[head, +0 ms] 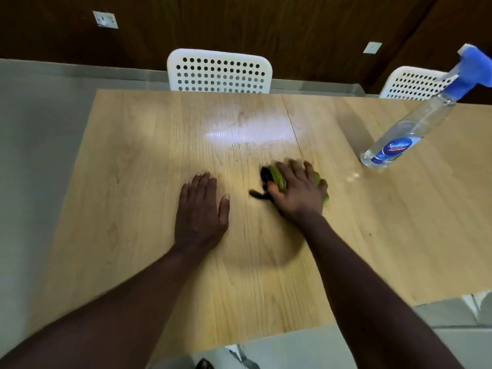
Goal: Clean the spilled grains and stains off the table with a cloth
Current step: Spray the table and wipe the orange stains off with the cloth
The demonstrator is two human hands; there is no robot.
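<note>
Left hand lies flat near the pale wooden tabletop centre; right hand presses bunched green-and-black cloth: soft, light, best palmed from above.

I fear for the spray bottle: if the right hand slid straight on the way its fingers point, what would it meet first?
The right hand would cross only bare table to its far edge, it seems; the spray bottle stands off to its right.

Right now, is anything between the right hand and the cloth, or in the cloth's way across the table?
No gap: the right hand presses on the green cloth. On the table, only the left hand, flat to its left, and the spray bottle, to its right, could block a sweep; neither touches it.
</note>
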